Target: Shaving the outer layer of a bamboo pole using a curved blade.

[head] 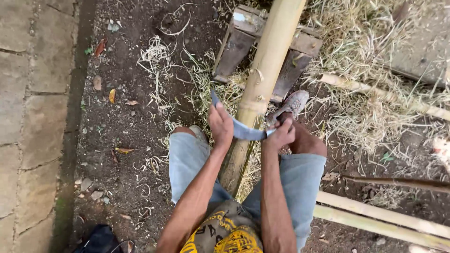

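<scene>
1. Bamboo pole [264, 75] ran with its long axis from between the person's knees at the lower middle up and slightly rightward to the top edge of the view, its far part resting across a low wooden stand [243, 35].
2. It looked thick, pale yellow-green and smooth, with a lighter node ring around it just above the blade and a curl of peeled skin higher up its left side.
3. A curved blade [241, 129] lay crosswise against the pole's near face, dull blue-grey, dipping in the middle between the two hands.
4. The left hand [220, 124] was closed around the blade's left end, fingers curled over it, just left of the pole, with the tip of the tool sticking up past the knuckles.
5. The right hand [281, 133] was clenched around the blade's right end, just right of the pole and near a grey shoe [291, 104].
6. Pale denim shorts [300, 178] covered both thighs on either side of the pole.
7. Straw-like shavings [356, 112] lay over the dark soil, and more peeled bamboo poles [379, 220] lay at the lower right.
</scene>
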